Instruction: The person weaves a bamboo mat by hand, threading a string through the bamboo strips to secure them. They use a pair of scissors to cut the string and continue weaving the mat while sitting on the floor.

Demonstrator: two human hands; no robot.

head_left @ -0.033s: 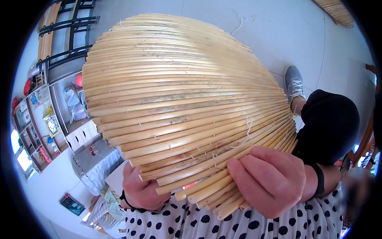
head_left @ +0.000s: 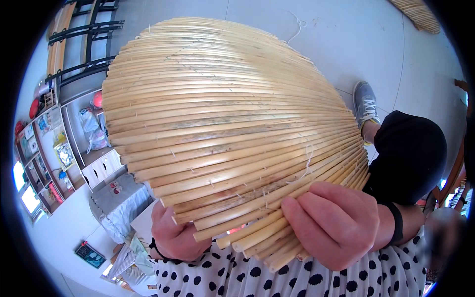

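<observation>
The reed fan panel (head_left: 232, 123) appears largely bound; loose thread ends remain near its narrow base. Left hand (head_left: 173, 235) and right hand (head_left: 334, 222) are each closed around that base.

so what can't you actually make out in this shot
Head view only:
- Left hand: its fingers are hidden behind the reed fan, so its grip is unclear.
- The fan's binding: the right hand covers where the reeds gather.
- Floor under the fan: blocked by it.
- Shelf items: too small and bent by the fisheye rim.
- Lower right patch: blurred.
</observation>
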